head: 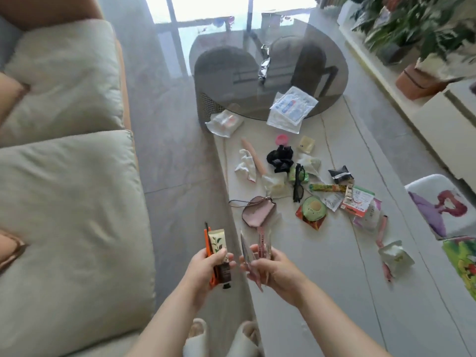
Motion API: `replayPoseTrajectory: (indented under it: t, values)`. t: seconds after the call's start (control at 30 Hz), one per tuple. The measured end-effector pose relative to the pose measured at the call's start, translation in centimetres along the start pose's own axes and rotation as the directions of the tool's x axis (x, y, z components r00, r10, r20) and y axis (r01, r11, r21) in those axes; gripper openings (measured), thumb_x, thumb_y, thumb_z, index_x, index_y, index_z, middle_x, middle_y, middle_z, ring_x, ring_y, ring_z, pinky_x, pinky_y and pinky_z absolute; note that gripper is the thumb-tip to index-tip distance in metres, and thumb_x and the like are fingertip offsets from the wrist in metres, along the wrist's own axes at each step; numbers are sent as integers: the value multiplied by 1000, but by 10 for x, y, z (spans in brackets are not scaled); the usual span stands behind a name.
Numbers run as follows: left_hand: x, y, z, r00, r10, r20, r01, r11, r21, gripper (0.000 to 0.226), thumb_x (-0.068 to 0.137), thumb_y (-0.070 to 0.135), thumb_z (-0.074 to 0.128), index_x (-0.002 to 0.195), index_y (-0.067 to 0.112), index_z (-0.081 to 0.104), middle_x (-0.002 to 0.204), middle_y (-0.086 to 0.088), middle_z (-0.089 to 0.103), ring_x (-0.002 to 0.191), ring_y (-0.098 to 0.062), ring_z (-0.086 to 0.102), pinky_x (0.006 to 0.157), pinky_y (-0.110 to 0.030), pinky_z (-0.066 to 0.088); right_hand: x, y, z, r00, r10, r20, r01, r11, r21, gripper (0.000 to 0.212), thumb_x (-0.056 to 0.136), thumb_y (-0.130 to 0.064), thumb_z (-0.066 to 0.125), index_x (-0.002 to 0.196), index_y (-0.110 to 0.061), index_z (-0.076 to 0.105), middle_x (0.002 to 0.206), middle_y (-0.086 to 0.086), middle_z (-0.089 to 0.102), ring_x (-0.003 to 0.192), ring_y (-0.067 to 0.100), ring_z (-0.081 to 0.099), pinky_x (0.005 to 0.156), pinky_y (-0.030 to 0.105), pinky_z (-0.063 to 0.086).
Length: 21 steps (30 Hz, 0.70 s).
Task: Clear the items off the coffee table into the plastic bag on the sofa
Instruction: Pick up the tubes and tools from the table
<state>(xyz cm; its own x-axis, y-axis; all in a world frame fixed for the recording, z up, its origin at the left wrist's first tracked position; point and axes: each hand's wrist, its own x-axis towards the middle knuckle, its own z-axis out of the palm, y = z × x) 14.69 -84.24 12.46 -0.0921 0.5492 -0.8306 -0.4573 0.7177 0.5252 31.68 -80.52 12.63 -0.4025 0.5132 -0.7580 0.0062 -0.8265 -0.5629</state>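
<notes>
While both hands are raised over the near edge of the coffee table (322, 279), the left hand (206, 264) grips a cream tube (219, 249) printed with green leaves, plus an orange pen (207, 243). Right hand (273, 266): fingers curled round clear packets (255, 244); their pink print is unreadable. Most items lie further back on the table: pink pouch (258, 211), black glasses (298, 182), avocado-print packet (313, 208), white bag (292, 108) with blurred blue lettering. Plastic bag not visible on the sofa (64, 202).
</notes>
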Motion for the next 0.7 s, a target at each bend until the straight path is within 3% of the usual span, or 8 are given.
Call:
replayPoseTrajectory:
  t: [0.1, 0.23, 0.37, 0.53, 0.63, 0.7]
  values:
    - [-17, 1, -42, 999, 12, -37, -14, 997, -71, 18, 86, 1, 59, 104, 1, 58, 85, -9, 68, 61, -12, 71, 58, -27, 52, 7, 5, 43, 998, 25, 57, -21, 997, -73, 31, 83, 13, 48, 108, -4, 52, 85, 9, 67, 74, 18, 65, 68, 29, 47]
    - [-42, -1, -97, 994, 62, -92, -76, 986, -150, 24, 85, -1, 61, 108, 1, 56, 87, -9, 66, 61, -9, 70, 60, -26, 51, 12, 13, 103, 986, 59, 154, -29, 982, -189, 31, 80, 0, 66, 107, -9, 55, 74, 2, 64, 69, 14, 63, 60, 24, 47]
    - [-68, -10, -154, 980, 93, -174, -134, 962, -239, 24, 83, 1, 65, 105, 5, 56, 88, -10, 67, 65, -12, 69, 65, -29, 50, 13, 28, 164, 968, 110, 224, -30, 943, -332, 39, 69, -13, 72, 104, -12, 57, 79, 1, 70, 76, 15, 68, 63, 25, 50]
    - [-105, -33, -230, 966, 87, -242, -173, 915, -365, 34, 83, 3, 67, 114, 1, 54, 90, -10, 68, 68, -15, 69, 75, -38, 53, 11, 62, 242, 938, 172, 300, -21, 894, -448, 14, 85, 1, 60, 95, -9, 59, 88, 9, 74, 85, 21, 69, 74, 32, 54]
    - [-130, -54, -277, 953, 64, -296, -190, 887, -422, 28, 85, 5, 65, 112, 6, 56, 93, -10, 69, 75, -17, 67, 70, -32, 53, 8, 93, 290, 915, 231, 330, -53, 881, -470, 20, 84, 1, 63, 103, -1, 59, 101, 21, 70, 95, 29, 68, 90, 46, 53]
    - [-149, -72, -306, 938, 40, -344, -208, 860, -466, 26, 86, 6, 64, 110, 8, 58, 88, -9, 69, 76, -20, 65, 70, -31, 51, 5, 118, 319, 910, 276, 311, -85, 856, -510, 33, 78, -4, 66, 109, 3, 57, 111, 29, 64, 99, 33, 66, 88, 47, 54]
